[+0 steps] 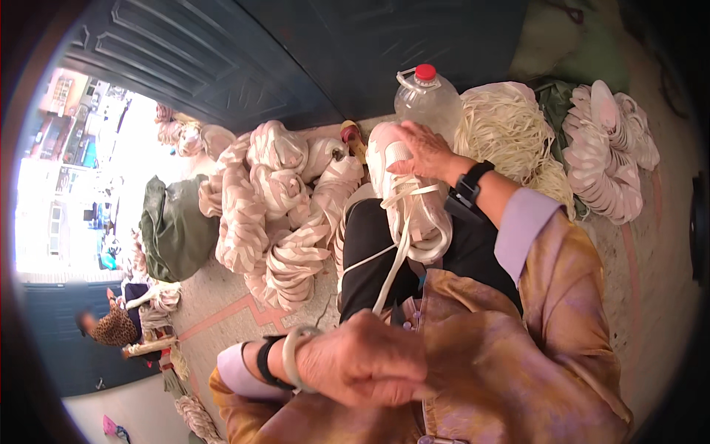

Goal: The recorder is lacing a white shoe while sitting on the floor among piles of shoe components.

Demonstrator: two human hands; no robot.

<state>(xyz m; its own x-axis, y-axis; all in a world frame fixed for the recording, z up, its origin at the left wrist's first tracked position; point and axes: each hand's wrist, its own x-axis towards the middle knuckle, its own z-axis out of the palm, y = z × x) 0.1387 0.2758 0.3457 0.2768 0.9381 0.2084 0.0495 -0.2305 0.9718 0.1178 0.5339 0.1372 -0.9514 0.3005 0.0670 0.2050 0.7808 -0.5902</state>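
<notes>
My right hand (429,153) lies over the top of a pale pink-and-white bundle (421,222) that rests on my lap. Its fingers curl around the bundle's far end. A flat white strip (394,270) wraps across this bundle and runs down toward me. Close to my body, my left hand (362,361) is closed in a fist on the strip's lower end, which it hides. The strip looks taut between the two hands. What the bundle is made of I cannot make out for certain; it looks like layered, rounded flat pieces.
Coiled strings of similar pieces (277,200) lie on the floor to the left, beside a green sack (174,226). Ahead stand a clear red-capped jug (429,103) and a heap of cream strips (506,126). Another coil (606,163) lies right. A person (118,325) sits far left.
</notes>
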